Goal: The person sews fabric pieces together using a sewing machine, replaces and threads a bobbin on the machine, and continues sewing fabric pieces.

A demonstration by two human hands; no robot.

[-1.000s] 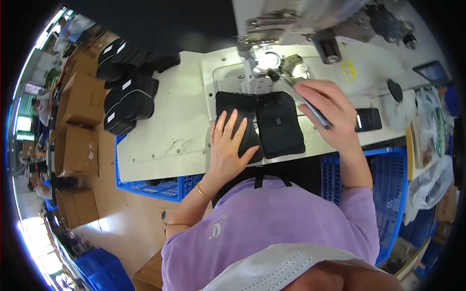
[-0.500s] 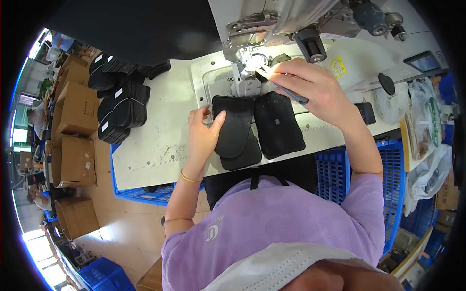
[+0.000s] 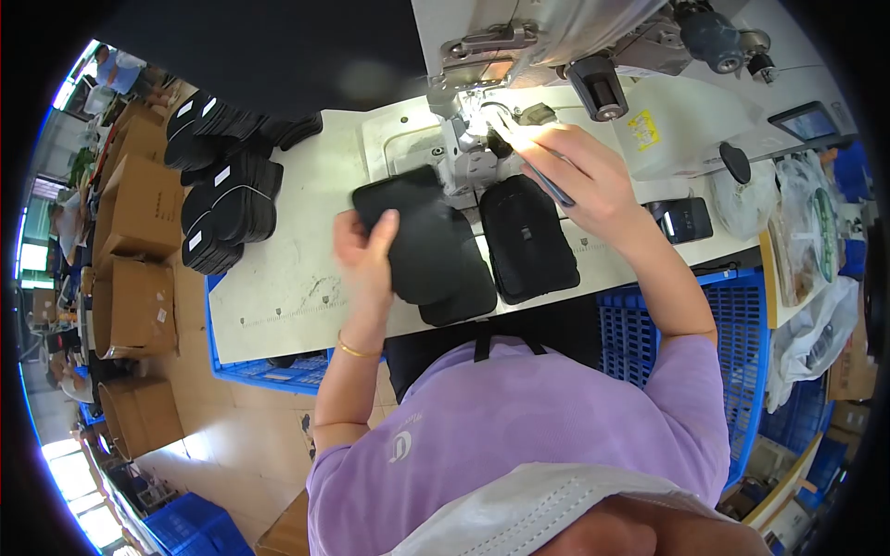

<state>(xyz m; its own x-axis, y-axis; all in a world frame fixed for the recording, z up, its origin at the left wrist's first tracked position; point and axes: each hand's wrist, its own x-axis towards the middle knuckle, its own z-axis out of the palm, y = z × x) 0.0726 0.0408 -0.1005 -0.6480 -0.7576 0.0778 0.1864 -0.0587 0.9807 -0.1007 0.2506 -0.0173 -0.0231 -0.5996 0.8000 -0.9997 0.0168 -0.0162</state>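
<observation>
My left hand (image 3: 367, 250) is closed on the left edge of a black padded piece (image 3: 403, 236), thumb on top, fingers beneath. That piece is tilted and partly covers another black piece (image 3: 468, 292) on the sewing machine bed. To the right lies a black pouch-like piece (image 3: 528, 239) with a small grey mark on it. My right hand (image 3: 589, 176) grips a pair of tweezers (image 3: 553, 185), their tips near the brightly lit needle area of the sewing machine (image 3: 475, 162). Glare hides what the tips touch.
Tied stacks of black pieces (image 3: 232, 204) stand at the table's left. A dark phone (image 3: 684, 221) lies at the right beside clear plastic bags (image 3: 746, 199). Blue crates (image 3: 737, 324) sit below the table edge. Cardboard boxes (image 3: 139, 306) line the floor at left, with people beyond.
My left hand has taken hold of the upper black piece and shifted it left, tilting it. My right hand has moved slightly left and down, still gripping the tweezers by the needle.
</observation>
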